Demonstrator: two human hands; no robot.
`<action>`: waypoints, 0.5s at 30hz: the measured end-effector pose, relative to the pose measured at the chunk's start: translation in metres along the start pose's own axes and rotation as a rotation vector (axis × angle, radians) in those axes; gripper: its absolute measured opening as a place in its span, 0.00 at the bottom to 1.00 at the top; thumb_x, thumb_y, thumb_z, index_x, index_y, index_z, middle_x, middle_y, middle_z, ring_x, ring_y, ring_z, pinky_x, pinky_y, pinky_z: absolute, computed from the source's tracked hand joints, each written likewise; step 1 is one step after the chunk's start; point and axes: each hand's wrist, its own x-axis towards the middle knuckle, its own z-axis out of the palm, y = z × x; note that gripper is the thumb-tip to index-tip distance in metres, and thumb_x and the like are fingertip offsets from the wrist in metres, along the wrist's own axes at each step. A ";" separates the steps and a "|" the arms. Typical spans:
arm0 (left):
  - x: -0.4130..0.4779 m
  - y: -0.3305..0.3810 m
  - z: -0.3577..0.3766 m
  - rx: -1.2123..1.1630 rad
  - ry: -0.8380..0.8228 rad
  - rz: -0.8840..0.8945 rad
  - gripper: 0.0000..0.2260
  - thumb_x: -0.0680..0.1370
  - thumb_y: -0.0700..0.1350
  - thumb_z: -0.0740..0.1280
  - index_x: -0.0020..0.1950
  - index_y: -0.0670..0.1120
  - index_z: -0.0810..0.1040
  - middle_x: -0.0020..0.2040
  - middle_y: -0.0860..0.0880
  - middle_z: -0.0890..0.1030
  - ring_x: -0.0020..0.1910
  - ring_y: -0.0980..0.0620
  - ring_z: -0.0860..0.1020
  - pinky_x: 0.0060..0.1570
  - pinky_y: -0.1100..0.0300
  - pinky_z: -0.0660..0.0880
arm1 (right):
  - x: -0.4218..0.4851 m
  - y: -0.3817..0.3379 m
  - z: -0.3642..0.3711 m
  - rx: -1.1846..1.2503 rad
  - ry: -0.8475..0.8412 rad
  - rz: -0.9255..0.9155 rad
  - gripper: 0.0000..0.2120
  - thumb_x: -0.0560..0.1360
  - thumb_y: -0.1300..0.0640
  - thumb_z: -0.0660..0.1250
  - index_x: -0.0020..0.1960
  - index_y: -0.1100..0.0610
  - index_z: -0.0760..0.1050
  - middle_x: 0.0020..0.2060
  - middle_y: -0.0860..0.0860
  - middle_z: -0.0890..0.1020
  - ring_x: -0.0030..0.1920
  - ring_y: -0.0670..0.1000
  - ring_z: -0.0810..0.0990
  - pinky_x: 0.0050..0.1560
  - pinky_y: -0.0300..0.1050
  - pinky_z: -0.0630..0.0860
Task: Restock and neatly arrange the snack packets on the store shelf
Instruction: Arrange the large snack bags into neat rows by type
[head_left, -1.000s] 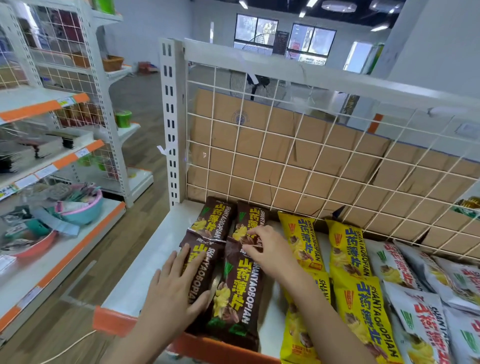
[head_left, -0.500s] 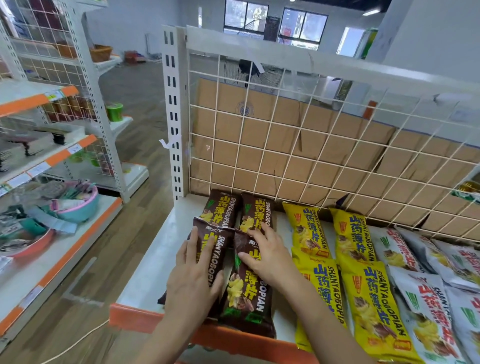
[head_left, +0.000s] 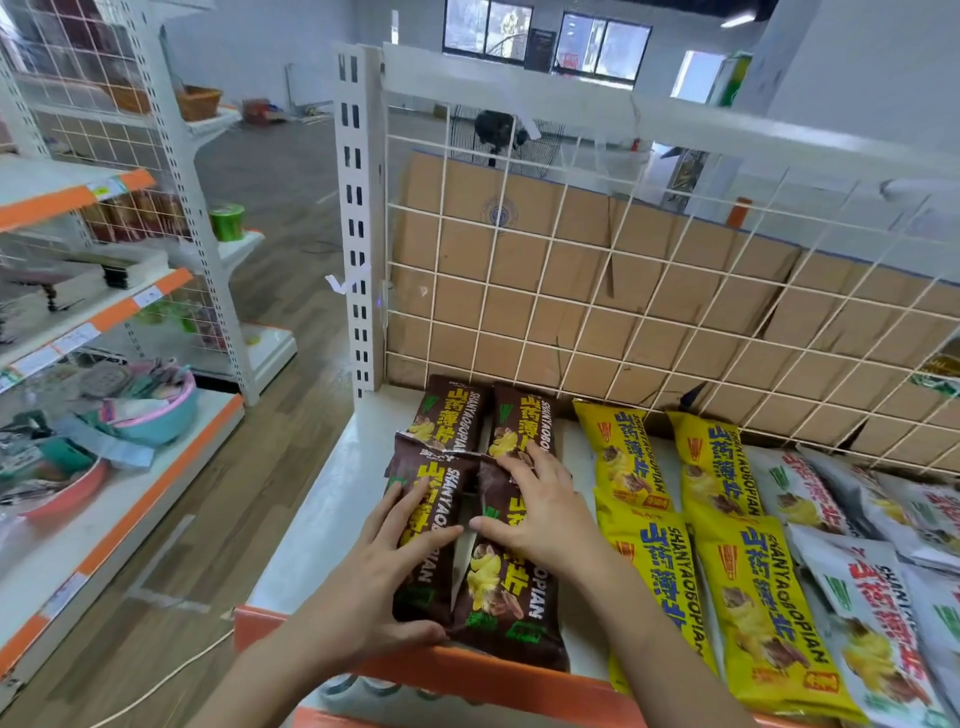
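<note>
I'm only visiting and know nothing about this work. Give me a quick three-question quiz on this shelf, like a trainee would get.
1. True or false: the left hand and right hand both rest on blue packets.
2. Which lie directly right of the brown packets? A blue packets, B yellow packets, C pink packets.
3. Fill in: behind the packets stands a wire ____.
Key: 1 false, they rest on brown packets. 2 B. 3 grid.
</note>
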 end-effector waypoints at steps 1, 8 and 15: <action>-0.001 0.001 -0.001 -0.007 -0.008 -0.015 0.34 0.69 0.62 0.70 0.67 0.71 0.51 0.69 0.65 0.28 0.67 0.64 0.25 0.70 0.57 0.58 | 0.000 0.000 0.000 -0.003 -0.003 0.000 0.41 0.69 0.32 0.64 0.75 0.45 0.53 0.76 0.49 0.47 0.76 0.52 0.45 0.73 0.58 0.56; -0.002 0.004 -0.008 0.012 -0.049 -0.057 0.27 0.69 0.58 0.69 0.62 0.70 0.58 0.66 0.67 0.27 0.66 0.65 0.28 0.64 0.58 0.67 | -0.005 0.000 0.000 -0.008 0.015 -0.006 0.40 0.69 0.34 0.65 0.75 0.45 0.52 0.76 0.49 0.47 0.76 0.52 0.46 0.73 0.56 0.55; -0.007 0.005 -0.002 0.035 -0.096 -0.054 0.22 0.71 0.65 0.63 0.63 0.67 0.62 0.63 0.68 0.23 0.58 0.69 0.20 0.69 0.58 0.62 | -0.009 -0.004 0.003 -0.026 0.040 -0.011 0.39 0.70 0.35 0.65 0.75 0.45 0.53 0.76 0.49 0.48 0.75 0.52 0.47 0.72 0.53 0.56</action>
